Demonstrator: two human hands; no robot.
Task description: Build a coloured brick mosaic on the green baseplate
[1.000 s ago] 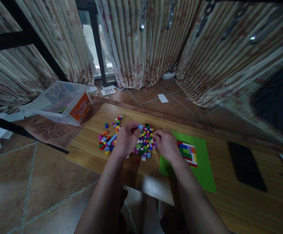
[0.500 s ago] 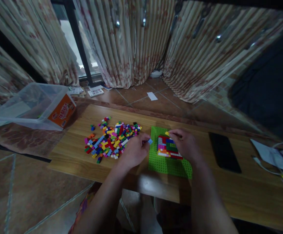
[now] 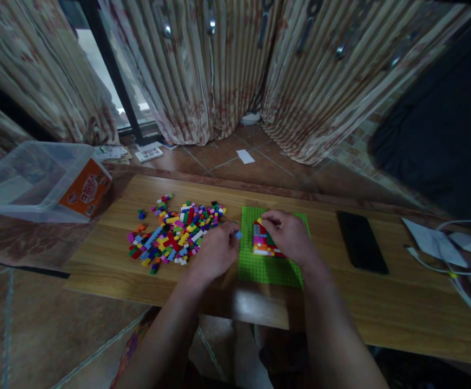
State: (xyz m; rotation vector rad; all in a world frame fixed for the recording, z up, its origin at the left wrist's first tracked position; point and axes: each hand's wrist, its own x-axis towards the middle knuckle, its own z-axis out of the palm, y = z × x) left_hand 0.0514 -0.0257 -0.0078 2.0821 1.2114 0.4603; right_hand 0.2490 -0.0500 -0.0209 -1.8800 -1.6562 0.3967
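Observation:
A green baseplate [image 3: 271, 273] lies on the wooden table, carrying a block of multicoloured toy bricks [image 3: 261, 244]. Over that block's far left corner, my right hand [image 3: 286, 232] pinches a small yellow brick [image 3: 260, 220], mostly covered by the fingers. The hand also hides the block's right part. Just left of the baseplate, my left hand [image 3: 219, 248] holds a small light blue brick [image 3: 238, 235] between thumb and fingers. Beside and beyond the left hand spreads a pile of loose bricks [image 3: 174, 232] in many colours.
A clear plastic box [image 3: 36, 205] with an orange label stands left of the table. On the right lie a black phone [image 3: 362, 242], a white paper [image 3: 433, 243] and white cables [image 3: 425, 261]. Striped curtains [image 3: 227, 81] hang behind.
My right hand has moved left and down onto the built bricks with the yellow brick. My left hand still holds the light blue brick. The whole view has shifted slightly.

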